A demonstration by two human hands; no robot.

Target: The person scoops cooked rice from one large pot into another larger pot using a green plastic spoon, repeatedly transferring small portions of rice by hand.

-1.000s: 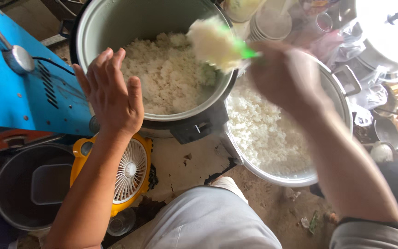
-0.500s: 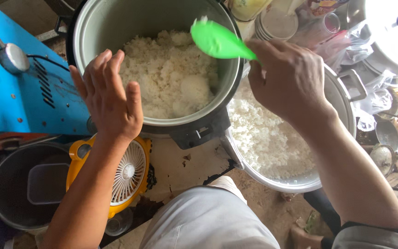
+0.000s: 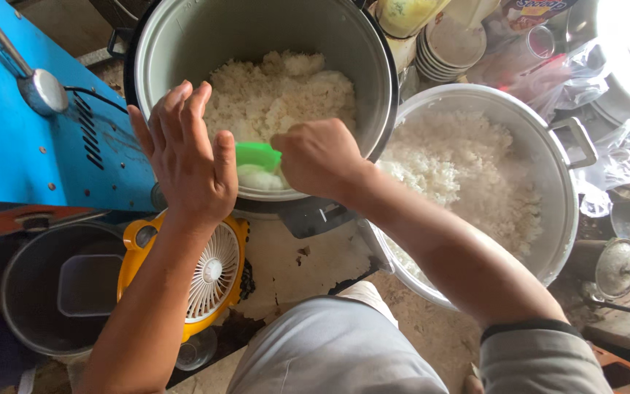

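While the right hand (image 3: 320,157) is curled into a fist around the handle of a green rice paddle (image 3: 258,155), most of that handle is hidden inside the grip, and only the blade shows, poking out toward the left with a clump of white rice on it. The paddle sits low at the near rim of the big grey rice cooker pot (image 3: 184,44), which holds a heap of cooked rice (image 3: 278,91) against its far side; the near part of the pot's floor is covered by both hands, so how much rice lies there cannot be made out.

The left hand (image 3: 184,157) is open, fingers straight and together, palm turned toward the paddle, held over the pot's near-left rim; whether it touches the rim cannot be told.

Just to the right stands a wide metal basin (image 3: 555,190) filled with more rice, partly covered by the right forearm. A blue metal box (image 3: 30,146) with a ladle (image 3: 38,87) on it sits to the left, cut off by the frame. Below the left wrist is a small yellow fan (image 3: 209,270), half hidden by the arm, beside a dark bucket (image 3: 23,292). Stacked plates (image 3: 453,47) sit beyond the pot.
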